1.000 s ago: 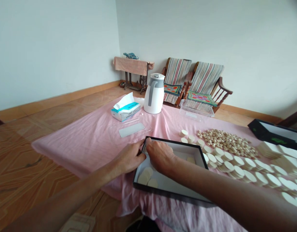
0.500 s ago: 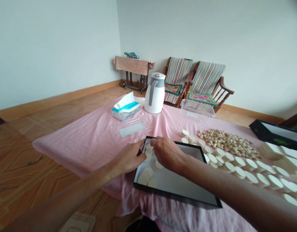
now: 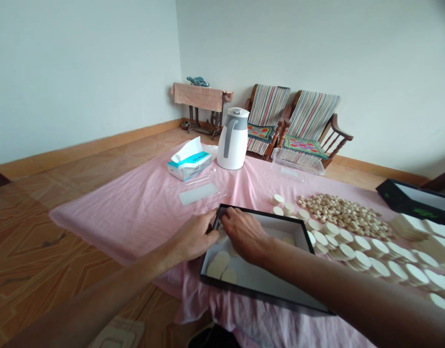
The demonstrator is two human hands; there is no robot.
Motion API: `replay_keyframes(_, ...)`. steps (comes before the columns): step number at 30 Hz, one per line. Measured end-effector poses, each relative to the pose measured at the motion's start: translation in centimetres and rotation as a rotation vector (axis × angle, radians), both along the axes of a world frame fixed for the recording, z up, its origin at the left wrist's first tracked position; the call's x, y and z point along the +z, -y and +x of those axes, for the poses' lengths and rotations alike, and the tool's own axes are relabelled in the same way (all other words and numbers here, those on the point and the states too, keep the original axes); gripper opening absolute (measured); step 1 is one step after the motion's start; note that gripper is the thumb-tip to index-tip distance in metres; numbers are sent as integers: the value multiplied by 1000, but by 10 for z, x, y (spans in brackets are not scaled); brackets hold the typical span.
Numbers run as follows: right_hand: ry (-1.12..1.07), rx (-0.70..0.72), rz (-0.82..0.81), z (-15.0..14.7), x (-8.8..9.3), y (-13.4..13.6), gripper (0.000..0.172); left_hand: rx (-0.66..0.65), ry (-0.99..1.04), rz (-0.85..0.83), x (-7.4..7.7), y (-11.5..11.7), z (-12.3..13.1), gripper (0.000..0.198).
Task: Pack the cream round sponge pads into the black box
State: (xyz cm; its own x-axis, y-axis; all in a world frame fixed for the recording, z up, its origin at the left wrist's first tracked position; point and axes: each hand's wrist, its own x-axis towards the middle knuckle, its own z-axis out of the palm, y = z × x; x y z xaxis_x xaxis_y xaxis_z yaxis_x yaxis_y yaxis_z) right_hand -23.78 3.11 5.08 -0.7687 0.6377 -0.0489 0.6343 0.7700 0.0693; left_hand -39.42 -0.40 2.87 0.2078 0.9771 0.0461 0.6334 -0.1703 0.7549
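A shallow black-rimmed box point(image 3: 276, 285) with a pale inside lies at the table's near edge. My left hand point(image 3: 196, 237) is closed around its left rim, thumb over the edge. Inside the box, my right hand point(image 3: 244, 233) reaches into the far left corner with its fingers curled down. Those fingertips, and whatever they hold, are hidden. Several thin pale round wooden discs point(image 3: 218, 266) lie flat in the near left part of the box. Another disc point(image 3: 288, 240) shows farther right, beyond my right wrist.
Stacked round discs point(image 3: 360, 260), a heap of small wooden pieces point(image 3: 343, 212) and square stacks point(image 3: 410, 227) stand at right. Behind are a white jug point(image 3: 232, 145), a tissue pack point(image 3: 189, 164), clear plastic trays point(image 3: 298, 162) and another black box point(image 3: 414, 198). Pink cloth point(image 3: 109, 208) covers the table.
My right hand has shifted slightly left and lower within the box's far left corner, covering discs that showed before. A disc now shows beyond my right wrist. My left hand stays on the rim.
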Motion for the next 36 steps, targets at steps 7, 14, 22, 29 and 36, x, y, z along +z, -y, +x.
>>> replay_keyframes(7,-90,-35,-1,5,6,1,22,-9,-10,26,0,0,-1,39)
replay_keyframes(14,-152,-102,-110,-1,2,12,26,-10,-16,10,1,1,0,35)
replay_keyframes(22,-174,-56,-190,1,-4,9,21,9,-6,23,1,1,1,31)
replay_keyframes(29,-254,-144,-149,5,14,-11,10,-5,23,10,1,1,0,46)
replay_keyframes(36,-134,-134,-128,-2,4,-6,18,7,-6,35,-4,0,-2,50)
